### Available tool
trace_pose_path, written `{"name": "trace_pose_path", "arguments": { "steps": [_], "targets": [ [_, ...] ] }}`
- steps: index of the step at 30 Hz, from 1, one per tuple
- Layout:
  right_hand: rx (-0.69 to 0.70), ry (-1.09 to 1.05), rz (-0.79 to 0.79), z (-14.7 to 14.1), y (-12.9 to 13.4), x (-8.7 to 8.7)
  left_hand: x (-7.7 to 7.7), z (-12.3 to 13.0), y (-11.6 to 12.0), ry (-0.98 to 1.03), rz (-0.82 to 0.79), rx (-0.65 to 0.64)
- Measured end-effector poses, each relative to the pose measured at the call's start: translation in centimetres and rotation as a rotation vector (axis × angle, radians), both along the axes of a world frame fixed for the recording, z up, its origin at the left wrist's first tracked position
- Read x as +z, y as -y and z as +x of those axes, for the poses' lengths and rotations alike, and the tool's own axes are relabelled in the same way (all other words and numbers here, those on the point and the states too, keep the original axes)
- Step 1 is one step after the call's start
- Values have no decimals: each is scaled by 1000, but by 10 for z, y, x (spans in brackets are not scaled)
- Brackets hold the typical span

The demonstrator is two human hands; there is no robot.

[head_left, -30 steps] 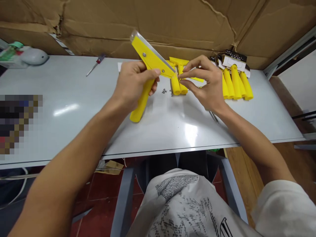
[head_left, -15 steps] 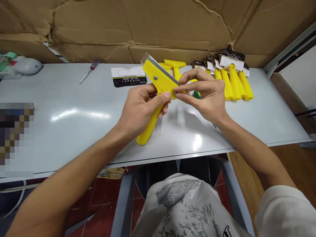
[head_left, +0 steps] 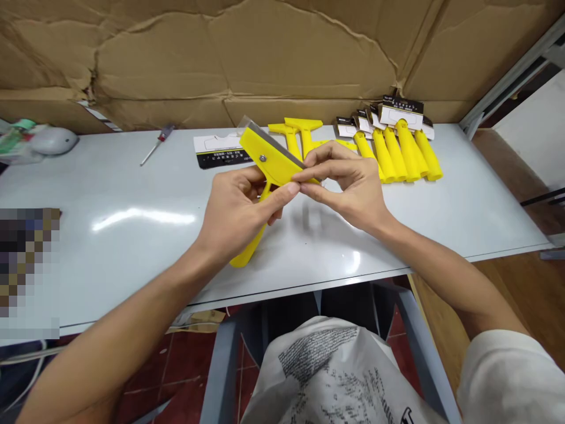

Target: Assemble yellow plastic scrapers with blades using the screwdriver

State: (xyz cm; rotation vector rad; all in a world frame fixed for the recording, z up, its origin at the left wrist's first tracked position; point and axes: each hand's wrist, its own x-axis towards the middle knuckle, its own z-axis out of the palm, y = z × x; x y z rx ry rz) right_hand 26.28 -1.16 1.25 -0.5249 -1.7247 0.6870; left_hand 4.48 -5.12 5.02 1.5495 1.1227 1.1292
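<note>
A yellow scraper (head_left: 276, 158) with a metal blade along its top edge is held tilted above the table. My left hand (head_left: 241, 203) wraps round its neck, thumb pressed on the lower part of the head, and the handle hangs down to the left. One screw (head_left: 263, 158) shows near the upper left end of the head. My right hand (head_left: 351, 182) is closed, with thumb and fingers pinching the head's lower right corner. Those fingertips cover that corner, so any screw beneath them is hidden.
Several yellow handles (head_left: 406, 153) with black-and-white cards lie at the back right. Beside them are yellow scraper heads (head_left: 304, 126). A printed card (head_left: 220, 153) and a screwdriver (head_left: 158, 144) lie farther left. Cardboard (head_left: 238, 59) stands behind the table (head_left: 132, 182).
The view has shifted slightly, and both hands with the scraper appear lower and more to the left. My right fingertips now cover the corner where a screw was visible.
</note>
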Motion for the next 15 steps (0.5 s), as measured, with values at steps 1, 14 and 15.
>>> {"name": "trace_pose_path", "arguments": {
  "steps": [1, 14, 15],
  "targets": [
    [6, -2, -11, 0, 1, 2, 0, 0, 0, 2, 2, -5],
    [62, -52, -252, -2, 6, 11, 5, 2, 5, 2, -23, 51],
    [56, -42, -255, -1, 6, 12, 6, 2, 6, 3, -22, 61]
  ]
}}
